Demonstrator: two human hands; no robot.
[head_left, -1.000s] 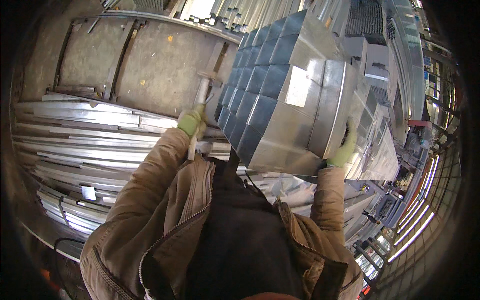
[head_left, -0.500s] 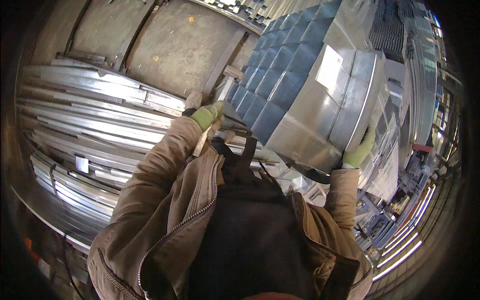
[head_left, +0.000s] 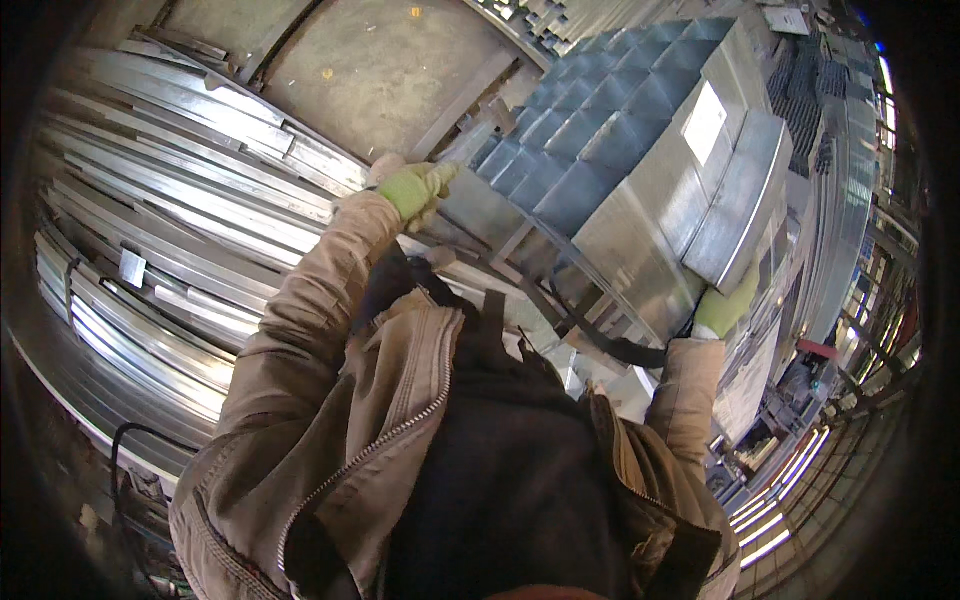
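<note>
My left hand (head_left: 415,192), in a yellow-green glove, is stretched forward beside the near left corner of a stack of square, open-ended galvanized metal tubes (head_left: 590,130). Its index finger is extended, the others are partly bent, and nothing shows in its grasp. On the stack's right flank lies a long grey sheet-metal channel (head_left: 738,205). My gloved right hand (head_left: 728,303) holds the near end of this channel, with some fingers hidden behind the metal. A white label (head_left: 705,122) is stuck on the stack's side. A black strap or hose (head_left: 625,350) curves below the stack's near edge.
Long, shiny metal profiles (head_left: 190,220) lie in layers on the left. A brown panel (head_left: 380,80) with dark frame bars is beyond them. More stacked metal lengths (head_left: 850,200) stand at the right. A black cable (head_left: 125,440) bends at the lower left.
The view has turned slightly, and the stack appears farther right. My left hand has gone forward and its fingers have straightened some. My right hand stays at the channel's near end.
</note>
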